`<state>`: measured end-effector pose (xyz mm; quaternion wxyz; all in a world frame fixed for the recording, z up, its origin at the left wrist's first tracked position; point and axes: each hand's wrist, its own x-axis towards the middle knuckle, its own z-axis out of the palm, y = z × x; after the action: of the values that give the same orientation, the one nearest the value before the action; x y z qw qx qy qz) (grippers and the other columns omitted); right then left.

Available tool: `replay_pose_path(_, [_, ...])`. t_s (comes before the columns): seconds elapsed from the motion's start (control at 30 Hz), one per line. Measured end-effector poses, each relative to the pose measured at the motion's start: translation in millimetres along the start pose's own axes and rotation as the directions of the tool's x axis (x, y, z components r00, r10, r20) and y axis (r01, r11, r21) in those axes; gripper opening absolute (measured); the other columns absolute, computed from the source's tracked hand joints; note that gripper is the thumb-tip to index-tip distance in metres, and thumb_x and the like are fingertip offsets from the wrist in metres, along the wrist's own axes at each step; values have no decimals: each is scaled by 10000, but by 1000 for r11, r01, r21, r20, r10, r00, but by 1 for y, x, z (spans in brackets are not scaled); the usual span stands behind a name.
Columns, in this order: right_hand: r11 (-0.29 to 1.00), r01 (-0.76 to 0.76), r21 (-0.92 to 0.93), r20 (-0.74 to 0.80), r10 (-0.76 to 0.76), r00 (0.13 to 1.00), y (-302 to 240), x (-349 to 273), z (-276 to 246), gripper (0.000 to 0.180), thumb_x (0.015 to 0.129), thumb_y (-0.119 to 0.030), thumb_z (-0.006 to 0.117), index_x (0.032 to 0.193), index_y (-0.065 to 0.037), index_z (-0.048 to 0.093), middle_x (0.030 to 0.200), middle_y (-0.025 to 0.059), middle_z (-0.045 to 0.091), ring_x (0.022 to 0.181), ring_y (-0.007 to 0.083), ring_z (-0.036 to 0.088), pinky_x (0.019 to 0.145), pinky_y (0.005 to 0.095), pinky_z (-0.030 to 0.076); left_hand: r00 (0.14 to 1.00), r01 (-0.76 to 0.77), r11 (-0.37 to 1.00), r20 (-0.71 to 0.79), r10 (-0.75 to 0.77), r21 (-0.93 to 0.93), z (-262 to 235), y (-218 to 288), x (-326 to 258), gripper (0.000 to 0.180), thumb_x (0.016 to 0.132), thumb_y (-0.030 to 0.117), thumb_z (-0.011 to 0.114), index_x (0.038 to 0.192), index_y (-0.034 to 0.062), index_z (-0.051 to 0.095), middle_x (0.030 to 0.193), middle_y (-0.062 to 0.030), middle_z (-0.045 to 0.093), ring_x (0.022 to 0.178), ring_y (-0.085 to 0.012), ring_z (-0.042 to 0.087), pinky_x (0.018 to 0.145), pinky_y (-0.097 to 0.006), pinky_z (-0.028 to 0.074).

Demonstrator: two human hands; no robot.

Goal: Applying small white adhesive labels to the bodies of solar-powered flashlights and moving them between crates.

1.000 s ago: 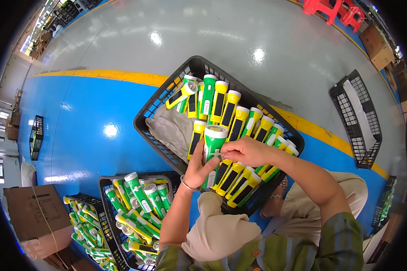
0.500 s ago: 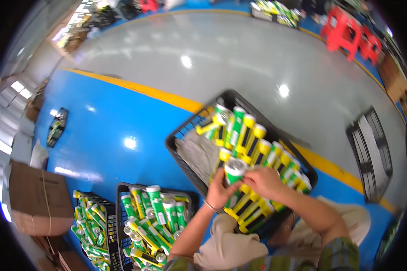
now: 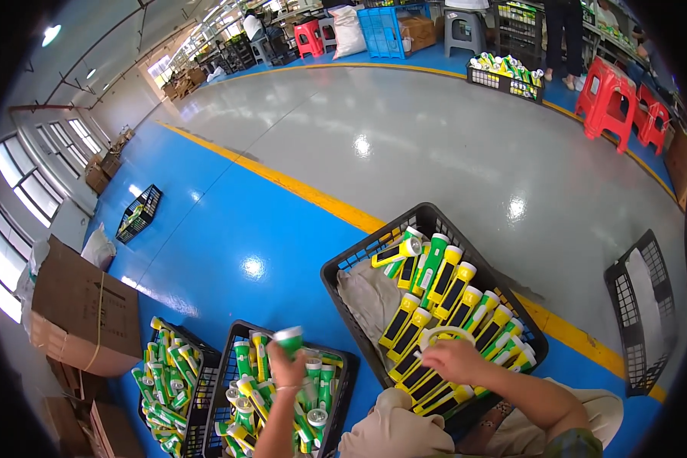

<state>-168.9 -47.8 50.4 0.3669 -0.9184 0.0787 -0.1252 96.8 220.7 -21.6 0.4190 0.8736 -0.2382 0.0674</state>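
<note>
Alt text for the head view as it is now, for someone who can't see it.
A left hand grips a green flashlight with a white head over a black crate of jumbled flashlights. The right hand, fingers curled, is at a pale ring over another black crate of flashlights lying side by side.

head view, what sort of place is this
Likely a factory or assembly workshop: black crates filled with flashlights, a painted floor with a yellow line, and people along the far side.
</note>
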Motion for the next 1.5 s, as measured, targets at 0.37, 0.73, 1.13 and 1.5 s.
replay_pose_path(0.37, [997,-79,-1,-77,78,994,34,10,-18,120,814,-220,584,800,-102,598,732,116,593,715,315,585,615,407,458,998,55,590,-19,-67,806,-79,-18,-28,809,692,54,629,1368,-46,195,1375,-214,268,1280,-391,223,1050,-471,183])
replay_pose_path(0.73, [984,-177,25,-91,179,980,37,14,-20,86,794,-137,619,809,-64,576,743,108,580,696,299,572,608,376,454,783,-226,967,612,111,113,258,60,-15,590,679,197,728,1170,-4,469,1069,-209,523,917,-376,529,845,-420,433])
replay_pose_path(1.13, [916,-301,266,-9,314,949,58,7,-10,95,837,-129,587,871,-41,574,746,117,602,680,263,591,612,333,459,254,967,-11,953,166,-256,179,128,-6,536,790,82,606,1275,14,390,1033,-125,588,854,-207,611,738,-324,510])
replay_pose_path(1.5, [859,-390,331,260,314,913,37,16,-22,130,871,-124,567,947,-22,594,766,81,634,671,152,621,631,266,483,606,55,824,675,421,-564,121,180,-24,602,783,23,585,1305,-36,291,1082,-189,549,988,-278,562,866,-322,428])
